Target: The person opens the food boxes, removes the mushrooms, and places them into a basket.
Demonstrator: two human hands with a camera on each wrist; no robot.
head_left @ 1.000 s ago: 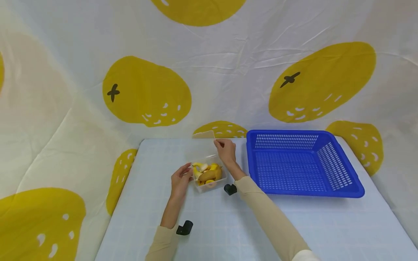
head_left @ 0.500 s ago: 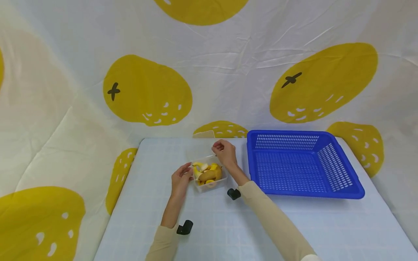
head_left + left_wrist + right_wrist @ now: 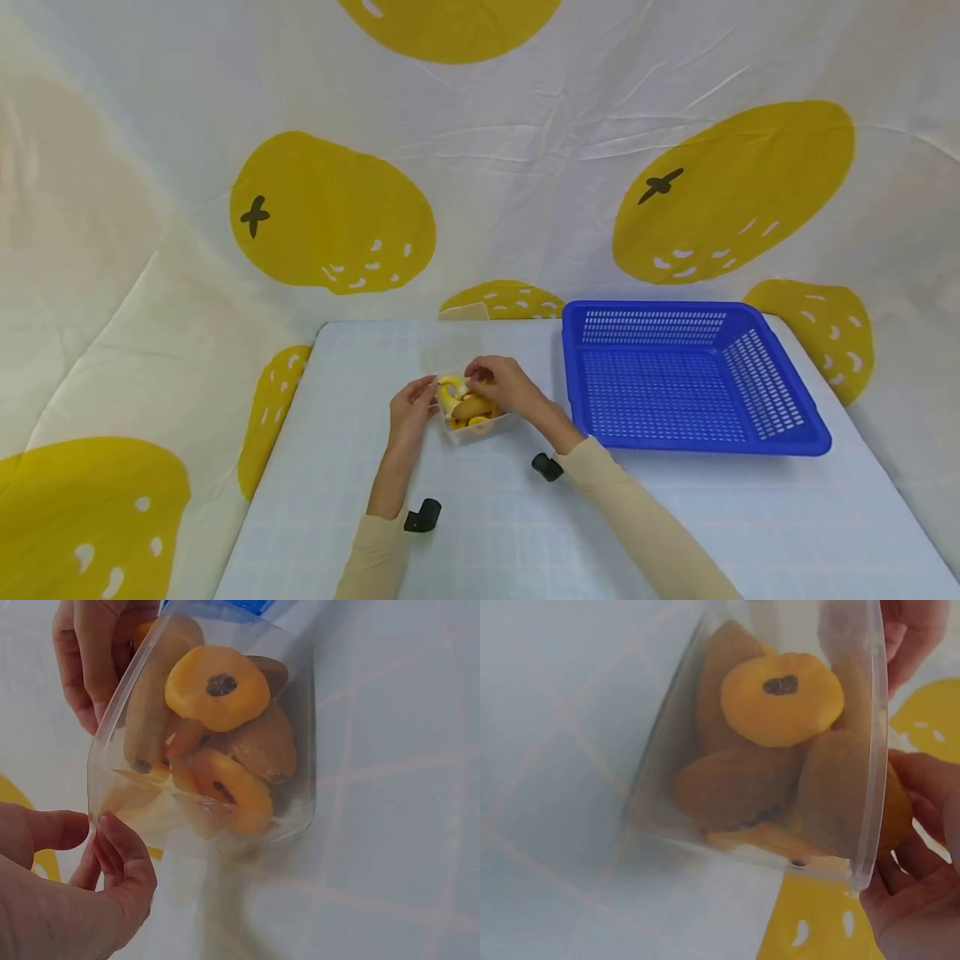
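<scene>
A clear plastic box (image 3: 483, 431) stands on the table, full of yellow and brown banana-like pieces (image 3: 471, 407). Its see-through lid (image 3: 448, 343) stands raised at the back. My left hand (image 3: 408, 421) pinches the box's left rim between thumb and fingers, as the left wrist view confirms. My right hand (image 3: 506, 386) reaches over the box, bent fingertips right at a yellow-white piece. In the right wrist view, a brownish piece (image 3: 896, 814) shows by the right hand's thumb and fingers; I cannot tell whether they grip it. Round yellow pieces (image 3: 784, 701) with dark centres press against the wall.
A blue perforated plastic basket (image 3: 660, 400) sits to the right of the box. The pale checked table (image 3: 495, 525) meets a white cloth backdrop (image 3: 517, 167) with large yellow fruit prints. Black wrist cameras (image 3: 423, 515) hang at both cuffs.
My right hand has come down and toward me from the lid's right side to the fruit in the box. My left hand has stayed at the left rim.
</scene>
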